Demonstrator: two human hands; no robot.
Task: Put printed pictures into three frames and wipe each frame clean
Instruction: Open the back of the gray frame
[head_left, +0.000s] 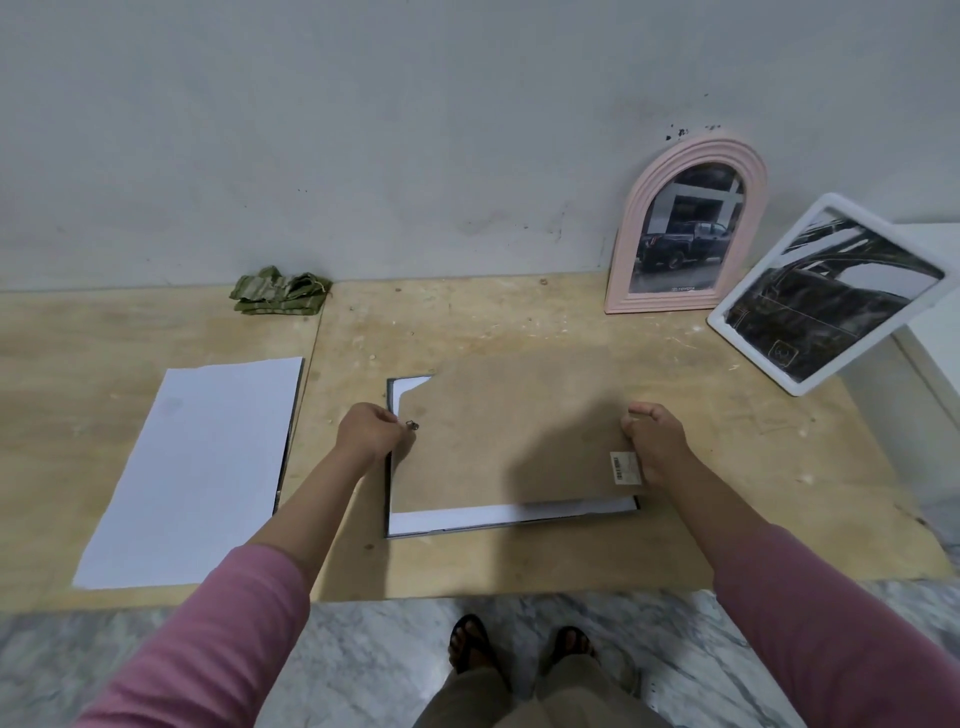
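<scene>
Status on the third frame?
Both hands, left and right, grip backing board, askew over dark frame. Not seated. Nothing in the way.

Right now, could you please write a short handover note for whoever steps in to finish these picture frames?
Left hand grips the left edge of the brown fibreboard backing; right hand grips its right edge.
The backing sits askew over the dark rectangular frame, which lies face down with white paper showing underneath.
Done: the pink arched frame and the white rectangular frame hold car pictures and lean at the back right.
Left: seat and fasten the backing, then wipe; the green folded cloth lies at the back left. Whether the other frames were wiped cannot be told.
</scene>
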